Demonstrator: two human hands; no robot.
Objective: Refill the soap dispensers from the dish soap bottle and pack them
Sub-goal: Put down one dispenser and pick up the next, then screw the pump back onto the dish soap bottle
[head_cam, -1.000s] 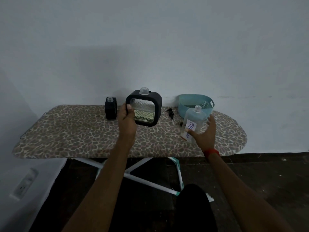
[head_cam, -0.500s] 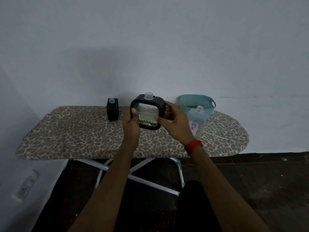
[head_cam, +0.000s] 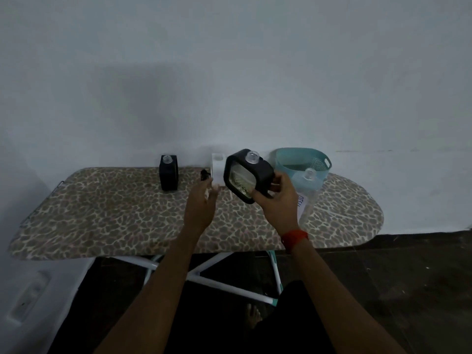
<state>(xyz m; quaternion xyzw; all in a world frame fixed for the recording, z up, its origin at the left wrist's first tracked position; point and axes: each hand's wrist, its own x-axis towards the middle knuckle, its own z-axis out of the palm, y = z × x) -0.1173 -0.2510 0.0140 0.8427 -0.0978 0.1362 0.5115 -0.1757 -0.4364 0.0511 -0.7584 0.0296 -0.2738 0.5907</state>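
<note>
I count three dispensers: the large dispenser (head_cam: 249,175) is tilted in the air over the ironing board (head_cam: 102,213), gripped by the right hand (head_cam: 277,198), while the small dispenser (head_cam: 168,175) and white dispenser (head_cam: 218,168) stand at the back. The left hand (head_cam: 201,203) reaches the white one's base, and I cannot tell whether it grips. One bottle (head_cam: 307,192) stands before one basket (head_cam: 304,162).

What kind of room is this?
Probably a room at home, maybe a laundry corner: a leopard-print ironing board stands by a bare white wall, with a socket low down and a bare foot below.
</note>
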